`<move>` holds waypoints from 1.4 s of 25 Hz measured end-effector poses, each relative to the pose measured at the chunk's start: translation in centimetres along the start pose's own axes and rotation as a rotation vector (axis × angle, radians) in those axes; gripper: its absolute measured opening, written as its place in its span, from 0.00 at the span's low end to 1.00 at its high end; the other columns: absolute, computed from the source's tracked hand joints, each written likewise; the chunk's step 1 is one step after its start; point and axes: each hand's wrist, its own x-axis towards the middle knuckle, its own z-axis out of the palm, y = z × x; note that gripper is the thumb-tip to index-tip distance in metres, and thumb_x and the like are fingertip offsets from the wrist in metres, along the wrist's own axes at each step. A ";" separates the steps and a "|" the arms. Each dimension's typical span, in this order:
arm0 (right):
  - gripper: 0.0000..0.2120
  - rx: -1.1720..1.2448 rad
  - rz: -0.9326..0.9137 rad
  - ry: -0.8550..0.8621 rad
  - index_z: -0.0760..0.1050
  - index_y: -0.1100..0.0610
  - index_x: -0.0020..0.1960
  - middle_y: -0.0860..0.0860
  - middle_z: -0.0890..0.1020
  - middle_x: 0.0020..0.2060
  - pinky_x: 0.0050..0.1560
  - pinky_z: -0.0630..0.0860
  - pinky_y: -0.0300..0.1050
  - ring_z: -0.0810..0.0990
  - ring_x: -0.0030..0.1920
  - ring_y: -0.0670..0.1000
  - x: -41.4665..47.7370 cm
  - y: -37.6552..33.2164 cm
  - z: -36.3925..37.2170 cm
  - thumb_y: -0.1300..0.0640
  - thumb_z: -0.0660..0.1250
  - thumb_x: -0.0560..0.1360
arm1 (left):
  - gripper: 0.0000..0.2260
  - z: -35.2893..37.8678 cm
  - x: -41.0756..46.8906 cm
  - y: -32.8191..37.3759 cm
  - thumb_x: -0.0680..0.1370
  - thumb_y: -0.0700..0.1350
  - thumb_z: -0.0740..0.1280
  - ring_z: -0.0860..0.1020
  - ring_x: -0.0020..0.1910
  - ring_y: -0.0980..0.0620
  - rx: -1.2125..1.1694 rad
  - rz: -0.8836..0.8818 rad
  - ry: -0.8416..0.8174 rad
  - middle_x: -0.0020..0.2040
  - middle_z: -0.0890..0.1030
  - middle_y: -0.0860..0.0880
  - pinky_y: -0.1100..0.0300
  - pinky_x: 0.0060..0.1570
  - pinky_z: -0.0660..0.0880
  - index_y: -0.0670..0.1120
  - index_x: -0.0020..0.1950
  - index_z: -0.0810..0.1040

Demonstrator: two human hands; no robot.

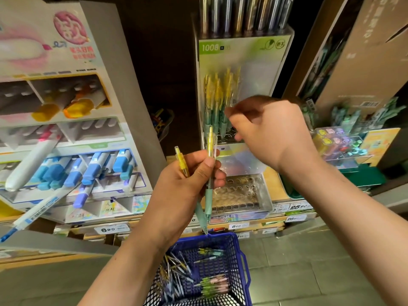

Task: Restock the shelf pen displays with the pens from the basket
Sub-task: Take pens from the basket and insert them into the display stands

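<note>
Fingers (pixel 217 173) of the left hand (pixel 187 180) curl round two pens (pixel 210 151), thumb pressed across the barrels. Both pens have clear yellow tops and pale green grips. They stand roughly upright, tips down, and fan apart at the top: one rises past the thumb, the other leans left above the knuckles. Their tips hang just above the far rim of the basket (pixel 240 250).

The right hand (pixel 271 133) is raised higher, its back to the camera, in front of the green display (pixel 240 54). Its fingers are bent, and thumb and forefinger come close together beside the display pens (pixel 218 96). The hand is blurred, so whether it pinches a pen or only touches one cannot be told.

The display pens match the two held ones and stand tops up in a tight bunch on the left side of the display; blur prevents an exact count. Below it sits one clear rack (pixel 240 191) of round holes.

The single blue basket sits low between the forearms. The basket pens (pixel 176 272) lie loose in it: a large tangled heap at the left and three smaller bunches at the right, too many to count.
</note>
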 end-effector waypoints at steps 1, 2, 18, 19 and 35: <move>0.15 0.073 0.063 -0.088 0.84 0.48 0.41 0.43 0.84 0.30 0.40 0.77 0.37 0.80 0.33 0.38 -0.8 -0.1 0.0 0.39 0.68 0.76 | 0.14 0.1 0.0 0.1 0.77 0.47 0.67 0.83 0.42 0.50 -0.015 0.004 0.003 0.41 0.84 0.43 0.63 0.46 0.79 0.37 0.56 0.81; 0.14 0.150 0.113 -0.202 0.84 0.47 0.41 0.42 0.83 0.29 0.40 0.77 0.39 0.79 0.31 0.38 -1.5 -0.3 0.1 0.39 0.68 0.76 | 0.15 0.2 0.0 0.1 0.77 0.46 0.68 0.84 0.43 0.50 -0.032 0.007 0.007 0.42 0.84 0.43 0.62 0.46 0.80 0.38 0.57 0.82; 0.04 0.505 0.028 0.289 0.83 0.55 0.50 0.48 0.86 0.39 0.47 0.84 0.47 0.87 0.40 0.48 1.1 0.9 -2.9 0.59 0.68 0.79 | 0.18 -0.6 0.8 0.6 0.82 0.62 0.57 0.59 0.28 0.52 -0.157 -0.163 0.014 0.32 0.65 0.50 0.61 0.28 0.61 0.47 0.46 0.69; 0.05 0.479 -0.005 0.294 0.82 0.56 0.52 0.49 0.86 0.40 0.45 0.83 0.42 0.86 0.39 0.46 1.3 0.8 -2.8 0.60 0.68 0.80 | 0.15 -0.4 0.9 0.6 0.83 0.57 0.55 0.60 0.30 0.52 -0.240 -0.148 -0.008 0.33 0.66 0.49 0.59 0.30 0.62 0.47 0.47 0.70; 0.11 -0.168 -0.202 0.132 0.85 0.53 0.51 0.51 0.87 0.42 0.51 0.77 0.44 0.85 0.46 0.53 2.3 0.5 -0.8 0.50 0.65 0.81 | 0.17 -1.5 1.1 -0.7 0.82 0.42 0.59 0.71 0.41 0.52 -0.279 -0.079 -0.022 0.42 0.75 0.48 0.54 0.48 0.68 0.37 0.63 0.82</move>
